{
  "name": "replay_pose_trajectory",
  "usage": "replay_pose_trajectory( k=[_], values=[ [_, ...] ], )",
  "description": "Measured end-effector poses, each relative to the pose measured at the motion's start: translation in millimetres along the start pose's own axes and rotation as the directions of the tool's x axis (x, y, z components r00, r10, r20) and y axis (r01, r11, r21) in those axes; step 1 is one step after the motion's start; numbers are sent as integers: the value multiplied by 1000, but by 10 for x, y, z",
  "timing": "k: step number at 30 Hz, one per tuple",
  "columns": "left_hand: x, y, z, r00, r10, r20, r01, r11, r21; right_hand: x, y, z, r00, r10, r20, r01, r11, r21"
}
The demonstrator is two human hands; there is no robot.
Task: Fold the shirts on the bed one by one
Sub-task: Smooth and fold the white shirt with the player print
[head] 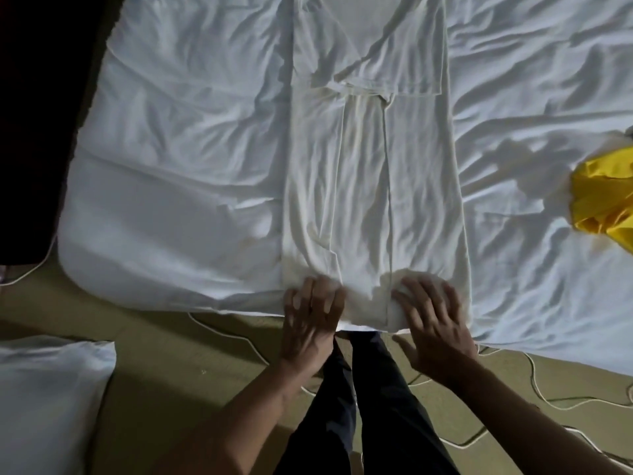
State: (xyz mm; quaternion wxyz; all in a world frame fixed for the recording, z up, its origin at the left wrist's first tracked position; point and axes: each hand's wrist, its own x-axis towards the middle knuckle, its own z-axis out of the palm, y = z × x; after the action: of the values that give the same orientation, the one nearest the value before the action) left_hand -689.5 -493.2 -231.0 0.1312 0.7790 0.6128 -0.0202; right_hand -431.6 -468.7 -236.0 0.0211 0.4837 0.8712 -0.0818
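A white shirt (370, 166) lies flat on the bed (178, 166), its sides and sleeves folded inward into a long strip that runs away from me. Its near hem hangs at the bed's front edge. My left hand (310, 313) grips the hem's left part, with fabric bunched under the fingers. My right hand (433, 317) grips the hem's right part, where the cloth is gathered into a small mound. A crumpled yellow shirt (603, 197) lies at the bed's right side, cut off by the frame edge.
The bed's white sheet is wrinkled all over. A white pillow (44, 399) sits on the olive floor at lower left. White cables (534, 368) trail across the floor near the bed edge. My dark trouser legs (370, 406) stand against the bed front.
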Motion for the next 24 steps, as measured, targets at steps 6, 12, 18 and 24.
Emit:
replay_pose_trajectory(
  k=[6, 12, 18, 24],
  values=[
    [38, -105, 24, 992, 101, -73, -95, 993, 75, 99, 76, 5, 993, -30, -112, 37, 998, 59],
    [70, -218, -93, 971, 128, -201, -126, 992, 27, 169, 135, -93, 971, -57, -233, 92, 985, 146],
    [468, -206, -642, 999, -33, 28, 37, 982, -187, 475, 155, -458, 970, 97, -225, -41, 969, 242],
    [1290, -550, -1285, 968, -119, 220, 168, 961, -219, 1187, 341, -830, 933, 274, -235, -210, 942, 264]
  ],
)
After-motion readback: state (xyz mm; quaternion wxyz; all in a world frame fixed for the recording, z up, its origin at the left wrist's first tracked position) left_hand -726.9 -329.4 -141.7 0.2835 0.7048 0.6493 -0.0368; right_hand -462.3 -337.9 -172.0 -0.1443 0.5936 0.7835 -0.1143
